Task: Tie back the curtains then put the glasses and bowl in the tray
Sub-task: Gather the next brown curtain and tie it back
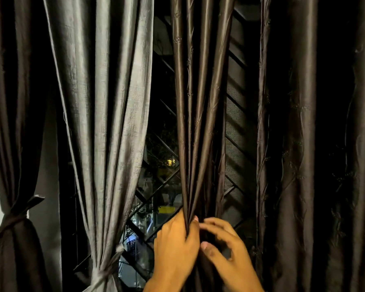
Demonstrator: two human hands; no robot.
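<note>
Head view, one frame, items as we find them.

Item 1: brown curtain (200, 114), glossy, faintly embroidered, hanging in the middle of the frame. Its folds are gathered into a narrow bunch near the lower edge.

Item 2: left hand (177, 247), at the lower centre. We see its fingers curled round the gathered folds of the brown curtain, the thumb tip showing at the right of the bunch.

Item 3: right hand (221, 243), just right of the left one and blurred. Its fingers are bent and spread loosely at the curtain's right side, thumb pointing toward the bunch; we cannot tell whether it holds any cloth.

Item 4: grey curtain (105, 114), left of centre, already cinched low down by a grey tie (106, 270).

Item 5: dark curtain (11, 123) at the far left, bound by a dark tie (15, 218) knotted round it.

Item 6: further brown panel (303, 144) on the right, hanging loose and largely in shadow.

Item 7: window grille (156, 197) with diagonal bars, visible in the gap between the grey and brown curtains; small lights show through it from the dark outside.

Glasses, bowl and tray: out of view.
</note>
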